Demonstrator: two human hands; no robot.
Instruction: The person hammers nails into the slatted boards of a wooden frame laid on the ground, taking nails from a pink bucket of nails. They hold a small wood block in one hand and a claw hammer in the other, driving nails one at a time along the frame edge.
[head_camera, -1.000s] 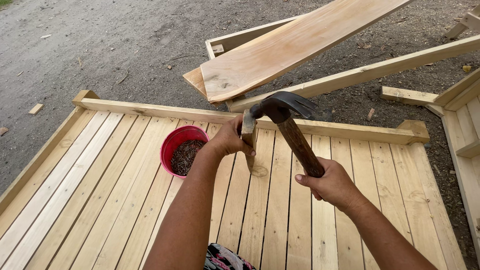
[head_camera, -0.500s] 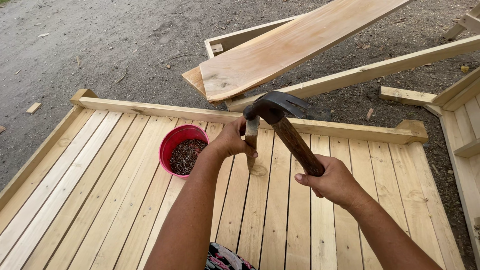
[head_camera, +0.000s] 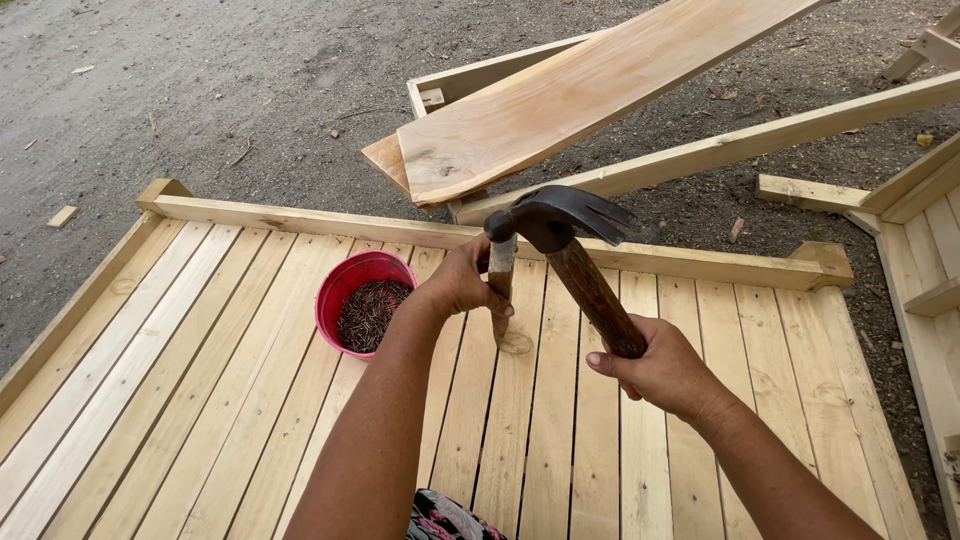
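Hardly shifted since prev. frame: dark claw hammer w/ wooden handle (head_camera: 570, 255) is gripped by right hand (head_camera: 665, 370); small upright wood block (head_camera: 500, 290) is pinched by left hand (head_camera: 462, 283) mid-deck. Red round bucket of nails (head_camera: 360, 300) nr far edge of pale slatted wood deck (head_camera: 200, 400); block's base is half hidden.

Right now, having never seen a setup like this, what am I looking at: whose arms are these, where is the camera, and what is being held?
The camera sits on a person's head and looks down, so both arms are that person's own. The right hand grips the wooden handle of a claw hammer, its dark head raised. The left hand holds a short upright wooden piece standing on a slatted wooden platform. A red bowl of nails sits on the slats beside the left arm. Beyond lie loose planks on bare ground.
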